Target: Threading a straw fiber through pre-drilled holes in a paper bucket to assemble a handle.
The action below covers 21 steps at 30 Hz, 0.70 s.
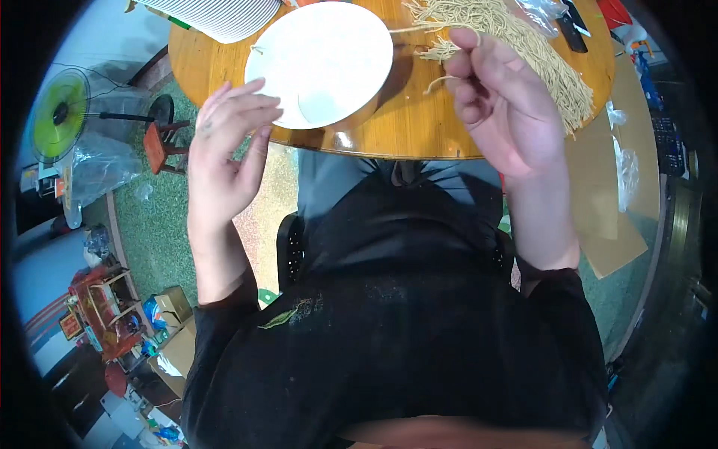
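A round white shallow dish or lid (329, 63) lies at the near side of the wooden table, tilted a little. A short bit of beige cord shows at its left rim, and a beige cord (419, 28) runs from its right rim to my right hand (512, 97). That hand is raised over the table edge, its fingers curled and pinching the cord, whose loose end hangs beside the fingers. My left hand (232, 142) is at the dish's lower left rim, fingers stretched out and holding nothing. Whether its fingertips touch the rim I cannot tell.
A big bundle of cut beige cords (523, 63) covers the table's right side. A stack of white ribbed-edge pieces (221, 16) stands at the back left. A black-handled tool (572, 34) and clear plastic lie far right. A green fan (60, 114) and small stool (158, 147) stand left.
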Each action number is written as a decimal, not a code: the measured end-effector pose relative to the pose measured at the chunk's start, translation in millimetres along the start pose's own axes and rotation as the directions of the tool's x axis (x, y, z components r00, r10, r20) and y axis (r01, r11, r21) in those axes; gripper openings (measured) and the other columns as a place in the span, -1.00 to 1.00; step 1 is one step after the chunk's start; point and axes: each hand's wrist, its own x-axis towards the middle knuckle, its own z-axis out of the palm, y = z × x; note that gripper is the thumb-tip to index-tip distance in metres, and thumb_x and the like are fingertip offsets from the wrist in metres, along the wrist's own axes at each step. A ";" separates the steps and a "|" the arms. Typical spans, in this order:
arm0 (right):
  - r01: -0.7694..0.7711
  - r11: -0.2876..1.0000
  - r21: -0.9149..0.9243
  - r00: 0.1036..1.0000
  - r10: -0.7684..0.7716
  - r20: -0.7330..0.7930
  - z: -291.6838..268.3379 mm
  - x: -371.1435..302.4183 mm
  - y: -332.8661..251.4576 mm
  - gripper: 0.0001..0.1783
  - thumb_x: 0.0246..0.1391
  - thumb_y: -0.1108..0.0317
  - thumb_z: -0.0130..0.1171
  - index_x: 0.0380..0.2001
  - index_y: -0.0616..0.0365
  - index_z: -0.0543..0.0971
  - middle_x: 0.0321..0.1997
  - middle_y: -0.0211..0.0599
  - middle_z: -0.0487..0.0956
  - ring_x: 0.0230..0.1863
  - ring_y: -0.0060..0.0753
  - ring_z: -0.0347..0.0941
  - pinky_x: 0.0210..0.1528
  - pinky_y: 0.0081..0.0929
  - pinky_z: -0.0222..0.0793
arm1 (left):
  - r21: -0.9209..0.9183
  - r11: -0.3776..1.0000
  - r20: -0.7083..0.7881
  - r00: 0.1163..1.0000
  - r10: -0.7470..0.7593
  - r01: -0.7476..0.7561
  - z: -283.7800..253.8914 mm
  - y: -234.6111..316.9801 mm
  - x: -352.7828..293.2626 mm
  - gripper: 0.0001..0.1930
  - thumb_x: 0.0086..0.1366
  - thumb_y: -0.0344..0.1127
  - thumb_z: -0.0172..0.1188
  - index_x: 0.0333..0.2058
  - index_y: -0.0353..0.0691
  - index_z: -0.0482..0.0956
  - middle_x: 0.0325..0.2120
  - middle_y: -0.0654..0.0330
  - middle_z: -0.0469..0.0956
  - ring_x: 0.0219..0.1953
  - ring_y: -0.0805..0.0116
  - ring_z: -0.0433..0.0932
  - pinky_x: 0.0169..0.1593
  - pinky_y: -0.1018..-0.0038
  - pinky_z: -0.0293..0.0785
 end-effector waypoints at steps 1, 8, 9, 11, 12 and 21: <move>-0.002 0.999 -0.048 1.000 0.003 0.027 7.5 1.4 3.8 -0.62 0.55 0.28 0.12 0.27 0.23 0.56 -0.07 -0.36 0.72 -0.23 -0.65 0.59 -0.27 -0.73 0.52 | -0.016 1.000 -0.015 1.000 -0.003 0.002 -3.0 1.0 0.6 -0.75 0.24 -0.53 0.35 -0.09 -0.21 0.74 -0.09 0.13 0.75 0.23 0.08 0.66 0.41 0.05 0.39; -0.037 0.997 0.071 0.998 0.032 0.059 16.8 3.2 16.8 -0.64 0.51 0.27 0.19 0.23 0.21 0.58 -0.11 -0.35 0.74 -0.27 -0.64 0.62 -0.31 -0.76 0.55 | -0.217 0.976 -0.153 0.987 -0.045 0.011 26.3 81.2 24.6 -0.48 0.11 -0.22 0.65 -0.01 -0.31 0.68 -0.14 0.05 0.73 -0.09 0.02 0.71 0.00 0.26 0.62; -0.038 0.997 0.071 0.998 0.034 0.061 19.4 4.6 17.2 -0.64 0.51 0.27 0.19 0.23 0.21 0.58 -0.11 -0.35 0.74 -0.27 -0.64 0.62 -0.31 -0.76 0.55 | -0.243 0.970 -0.142 0.988 -0.054 0.018 34.3 89.5 31.3 -0.42 0.11 -0.19 0.64 0.04 -0.32 0.64 -0.15 0.03 0.72 -0.11 0.00 0.71 -0.03 0.23 0.62; -0.013 0.994 0.112 0.990 -0.003 0.140 22.8 8.0 17.5 -0.64 0.52 0.29 0.17 0.24 0.23 0.57 -0.11 -0.33 0.74 -0.28 -0.63 0.63 -0.31 -0.76 0.57 | -0.250 0.968 -0.156 0.987 -0.040 0.000 48.9 96.9 36.1 -0.41 0.14 -0.21 0.62 0.09 -0.31 0.62 -0.17 0.03 0.72 -0.15 0.00 0.72 -0.06 0.23 0.62; -0.013 0.994 0.112 0.990 -0.003 0.142 22.6 8.4 15.6 -0.64 0.52 0.29 0.17 0.24 0.23 0.57 -0.11 -0.33 0.74 -0.28 -0.63 0.63 -0.31 -0.76 0.57 | -0.228 0.974 -0.158 0.986 -0.052 0.015 50.8 100.3 39.9 -0.56 0.20 -0.31 0.57 0.02 -0.30 0.68 -0.24 0.04 0.74 -0.23 0.03 0.73 -0.13 0.26 0.64; 0.029 0.987 -0.158 0.995 -0.044 -0.093 26.1 0.6 13.7 -0.47 0.42 0.46 0.22 0.39 0.26 0.42 0.09 -0.18 0.69 -0.07 -0.51 0.65 -0.27 -0.72 0.52 | -0.378 0.913 -0.172 0.958 -0.230 0.151 47.1 91.0 24.8 -0.77 0.31 -0.57 0.39 -0.06 -0.31 0.76 -0.36 0.06 0.75 -0.33 0.14 0.76 -0.25 0.38 0.64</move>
